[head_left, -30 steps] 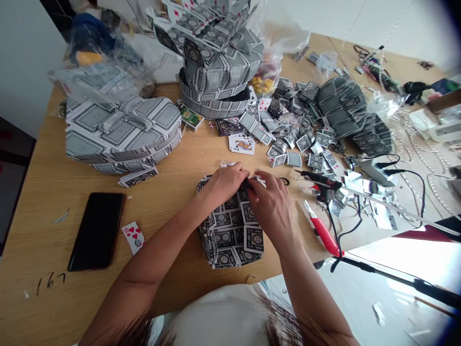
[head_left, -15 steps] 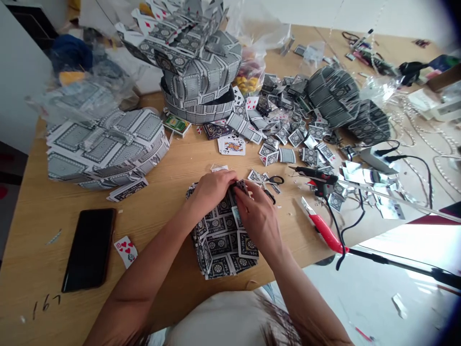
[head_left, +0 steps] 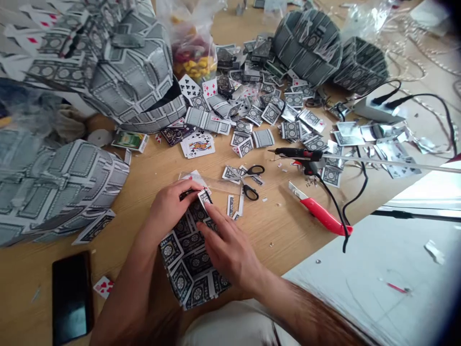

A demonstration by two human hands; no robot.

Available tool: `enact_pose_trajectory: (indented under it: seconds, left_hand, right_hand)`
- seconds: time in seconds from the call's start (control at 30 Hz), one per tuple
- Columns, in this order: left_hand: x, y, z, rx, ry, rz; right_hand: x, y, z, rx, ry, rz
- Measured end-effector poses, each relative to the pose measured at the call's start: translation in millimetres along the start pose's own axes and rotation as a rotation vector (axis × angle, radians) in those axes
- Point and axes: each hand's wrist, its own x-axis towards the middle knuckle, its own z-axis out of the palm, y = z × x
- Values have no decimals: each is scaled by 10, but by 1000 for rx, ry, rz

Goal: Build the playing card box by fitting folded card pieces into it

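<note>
A dark hollow piece built of playing cards (head_left: 196, 262) rests at the table's near edge, in front of my body. My left hand (head_left: 169, 206) is closed round its far left rim, fingers bent over the edge. My right hand (head_left: 230, 245) lies along the piece's right side, its fingertips pinching the rim by a white-bordered card (head_left: 204, 197); the palm side is hidden. Just beyond the hands are black-handled scissors (head_left: 248, 182) lying on card scraps, and a clear strip over a loose card.
A glue gun (head_left: 298, 154) with its cord and a red-handled cutter (head_left: 317, 211) lie to the right. Large card-covered shapes (head_left: 133, 67) stand at the back left. Folded cards (head_left: 264, 138) are scattered behind. A phone (head_left: 72, 293) lies at the left, near a heart card (head_left: 104, 287).
The view has turned right and come closer. The right hand has shifted so its fingers now lie along the rim, and a white-bordered card there shows more plainly. The left hand still grips.
</note>
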Motion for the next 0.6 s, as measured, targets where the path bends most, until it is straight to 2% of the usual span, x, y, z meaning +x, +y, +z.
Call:
enact_pose_trajectory:
  seconds: [0.2,0.33,0.4,0.47,0.53,0.6]
  left_hand:
    - [199,6,-81,-269,-197,-144]
    - [279,58,-110,-398,-285,-220]
    - [287,87,-117,-417,-305,-236]
    - [286,110,-119,-409,-323,-237]
    - [286,117,-116,-393,-349,-209]
    - [293,105,-111,-394,-369,-164]
  right_hand:
    - [-32,8,-33,27,-100,-21]
    - [-14,1,-74,141,-76,16]
    - [30,22,-118,328,5,156]
    - [100,76,-165,528,84,375]
    - [181,156,-195,637,87,550]
    - [257,237,-188,679,32,617]
